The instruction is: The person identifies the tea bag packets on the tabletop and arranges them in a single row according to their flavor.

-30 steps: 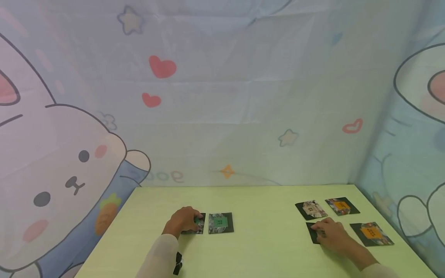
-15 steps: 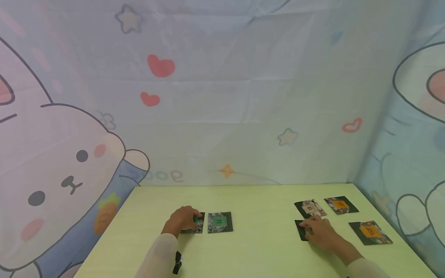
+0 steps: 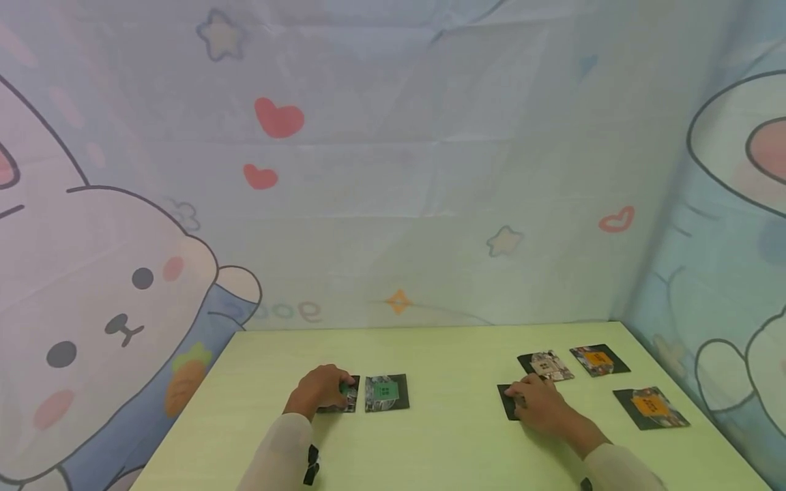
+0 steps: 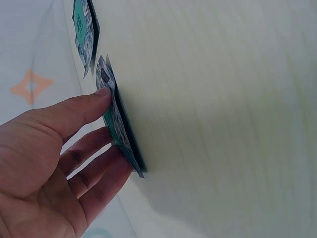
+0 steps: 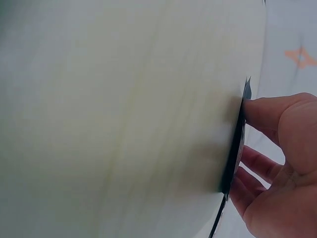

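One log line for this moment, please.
left hand: holds green-labelled packet | right hand: holds dark packet | nearby: second green-labelled packet, beige-labelled packet, two orange-labelled packets

Left hand [image 3: 322, 389] and right hand [image 3: 539, 406] bent inward, well apart

The left forearm [image 3: 278, 453] and right forearm [image 3: 619, 467], pale-sleeved, reach forward and slant toward each other. The left thumb [image 4: 81, 111] stands opposite gently bent left fingers [image 4: 95, 168], with gaps showing between digits. The right thumb [image 5: 267, 111] likewise opposes bent right fingers [image 5: 261, 164]. Backs of both hands face the head camera.
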`<state>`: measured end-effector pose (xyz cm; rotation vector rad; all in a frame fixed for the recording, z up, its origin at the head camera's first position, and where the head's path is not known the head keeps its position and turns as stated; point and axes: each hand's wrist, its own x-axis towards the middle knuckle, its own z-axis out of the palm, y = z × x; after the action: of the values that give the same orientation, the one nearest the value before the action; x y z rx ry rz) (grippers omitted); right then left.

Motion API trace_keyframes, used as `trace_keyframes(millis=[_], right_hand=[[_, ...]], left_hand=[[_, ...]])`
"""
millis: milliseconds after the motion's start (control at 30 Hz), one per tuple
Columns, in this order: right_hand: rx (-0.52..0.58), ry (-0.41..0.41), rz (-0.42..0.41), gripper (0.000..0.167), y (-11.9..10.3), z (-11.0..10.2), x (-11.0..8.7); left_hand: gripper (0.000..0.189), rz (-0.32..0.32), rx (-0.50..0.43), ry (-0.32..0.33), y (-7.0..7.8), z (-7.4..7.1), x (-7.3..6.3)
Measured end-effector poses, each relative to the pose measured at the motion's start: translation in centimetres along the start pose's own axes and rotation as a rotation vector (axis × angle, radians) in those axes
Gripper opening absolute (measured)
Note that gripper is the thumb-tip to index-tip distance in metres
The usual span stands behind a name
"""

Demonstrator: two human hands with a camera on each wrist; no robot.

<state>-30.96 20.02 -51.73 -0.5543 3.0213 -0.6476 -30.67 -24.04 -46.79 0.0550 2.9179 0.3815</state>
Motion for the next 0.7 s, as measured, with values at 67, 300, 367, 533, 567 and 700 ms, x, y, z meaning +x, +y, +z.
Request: trace_keyframes(millis=[67, 300, 367, 533, 567, 700], right_hand=[[-0.008, 0.000, -0.002, 0.024, -0.3, 0.2, 0.3], [0.014, -0.001, -0.004, 0.026, -1.4, 0.9, 1.0], [0.017, 0.001, -0.010, 0.025, -1.9, 1.0, 1.1], [0.025, 0.000, -0.009, 0.024, -3.2, 1.4, 1.7], [0.030, -0.002, -0.009, 0.025, -3.5, 1.5, 1.9], [0.030, -0.008, -0.011, 0.024, -4.5, 1.8, 2.5]], left_hand=[[0.038, 0.004, -0.001, 0.004, 0.0, 0.0, 0.0], [0.037, 0.000, -0.009, 0.010, -0.2, 0.1, -0.1], [0.037, -0.003, -0.015, 0.012, -0.1, 0.1, -0.1], [0.037, 0.000, -0.017, 0.010, -0.1, 0.1, -0.2], [0.037, 0.001, -0.017, 0.010, -0.1, 0.0, -0.2], [0.037, -0.001, -0.017, 0.014, -0.1, 0.0, -0.2]])
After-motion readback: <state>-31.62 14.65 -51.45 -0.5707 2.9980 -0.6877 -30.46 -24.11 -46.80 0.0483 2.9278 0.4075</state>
